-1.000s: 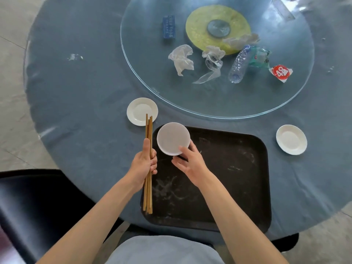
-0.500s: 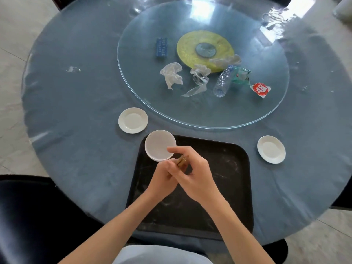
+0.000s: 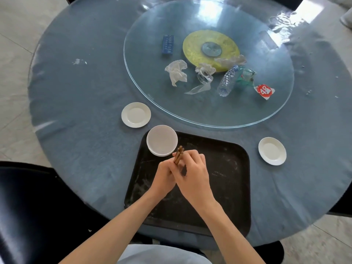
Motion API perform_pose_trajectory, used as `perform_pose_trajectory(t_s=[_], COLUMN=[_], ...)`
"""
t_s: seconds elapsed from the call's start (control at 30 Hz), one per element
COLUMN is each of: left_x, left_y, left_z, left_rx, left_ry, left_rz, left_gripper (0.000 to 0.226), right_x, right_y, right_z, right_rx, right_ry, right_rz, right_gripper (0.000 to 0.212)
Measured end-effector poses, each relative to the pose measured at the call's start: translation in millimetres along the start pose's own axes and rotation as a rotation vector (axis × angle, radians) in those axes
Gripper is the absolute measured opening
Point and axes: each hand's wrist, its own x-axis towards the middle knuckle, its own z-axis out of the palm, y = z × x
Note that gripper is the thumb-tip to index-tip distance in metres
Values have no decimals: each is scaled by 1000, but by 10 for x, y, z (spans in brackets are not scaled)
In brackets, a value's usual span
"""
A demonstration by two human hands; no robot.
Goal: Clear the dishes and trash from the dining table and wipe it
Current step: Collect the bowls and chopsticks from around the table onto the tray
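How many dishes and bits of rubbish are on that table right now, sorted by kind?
White saucers on the cloth: 2, left saucer and right saucer
White bowls: 1, bowl at the black tray's corner
Chopstick bundles: 1, chopsticks in both hands
Plastic bottles: 1, bottle
Crumpled clear wrappers: 3, such as this wrapper
Printed packets: 2, green packet and red packet
Blue boxes: 1, box
Total: 11

We see a black chair at the lower left, tucked beside the round counter; pale tiled floor spreads beyond it; another dark chair edges in at the right.
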Motion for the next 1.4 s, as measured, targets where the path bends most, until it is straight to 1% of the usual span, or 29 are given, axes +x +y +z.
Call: perform_pose_trajectory(t_s=[0.03,0.1,0.23,0.3,0.37,0.4,0.5,0.57,0.67,0.73,0.83,0.97,1.0,1.07,1.13,1.2,1.27,1.4], left_x=[13,25,76,83,68,48,-10,-36,-12,21,61,73,65,45,24,3,-27,-90], left_y=[30,44,-31,-86,-139,-163,-290,-392,-562,-627,-646,-624,-619,-615,-619,-626,-639,-677], left_z=[14,49,140,215,278,307,357,363,342,319,307,288,270,219,160,107,69,82], left_rx=[56,83,183,195,232,252,274,309,418,498,588,648,647,652,663,653,615,510], left_ry=[6,-29,-136,-173,-211,-225,-221,-190,-103,-89,-110,-51,-28,2,0,-29,-59,-70], left_rz=[38,47,-46,-121,-206,-263,-428,-495,-507,-499,-475,-447,-439,-420,-409,-417,-462,-546], left_gripper=[22,17,18,20,16,12,9,9,10,12,18,38,42,49,56,58,57,53], right_x=[10,25,96,141,205,247,381,460,534,553,539,423,372,247,97,-64,-206,-325], right_y=[4,22,126,195,309,378,588,708,798,831,850,851,862,918,954,971,984,972], right_z=[-44,-140,-247,-251,-213,-181,-36,105,337,471,586,622,628,648,646,632,635,686], right_rx=[26,87,45,54,86,103,129,122,121,97,53,115,133,125,123,130,132,184], right_ry=[-17,-72,-140,-191,-237,-268,-380,-435,-466,-462,-401,-343,-342,-326,-310,-292,-274,-235], right_rz=[-1,14,79,160,290,368,572,631,663,665,645,631,632,635,647,674,700,773], right_gripper=[16,17,26,19,10,12,20,19,16,16,18,16,20,38,44,45,45,42])
